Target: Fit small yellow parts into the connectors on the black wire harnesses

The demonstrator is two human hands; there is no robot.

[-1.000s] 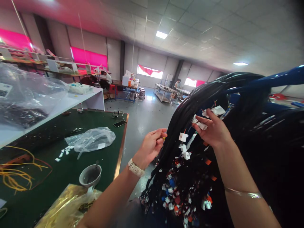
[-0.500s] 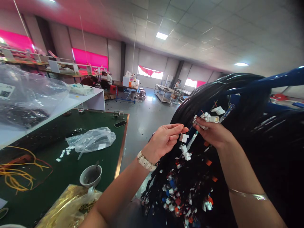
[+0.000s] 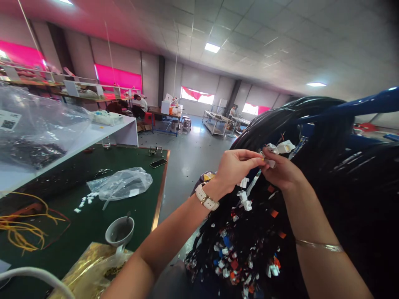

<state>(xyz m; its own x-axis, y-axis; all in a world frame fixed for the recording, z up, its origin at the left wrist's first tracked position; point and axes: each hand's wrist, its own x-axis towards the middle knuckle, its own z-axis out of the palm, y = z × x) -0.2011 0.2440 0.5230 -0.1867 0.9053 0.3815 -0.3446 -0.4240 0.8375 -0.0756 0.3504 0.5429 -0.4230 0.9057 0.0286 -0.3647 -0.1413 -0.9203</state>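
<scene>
My left hand (image 3: 238, 167) reaches in from the left with thumb and fingertips pinched together. Its fingertips meet those of my right hand, and a tiny yellowish bit shows there, too small to name. My right hand (image 3: 284, 171) is closed around a white plastic connector (image 3: 272, 163), partly covered by its fingers. More white connectors (image 3: 285, 146) stick out just above that hand. Below the hands, several white connectors (image 3: 243, 194) dangle in front of the thick bundle of black cables (image 3: 311, 109).
A blue bar (image 3: 370, 103) carries the cables at right; many coloured connectors (image 3: 230, 261) hang low. On the green table (image 3: 140, 211) at left are a cup (image 3: 120, 231), a clear bag (image 3: 127, 182), a phone (image 3: 158, 163) and yellow wires (image 3: 23, 232). People sit farther back.
My left hand has moved right, from the hanging connectors up to my right hand. The fingers of my right hand have shifted around the white connector. A pale curved thing has appeared at bottom left.
</scene>
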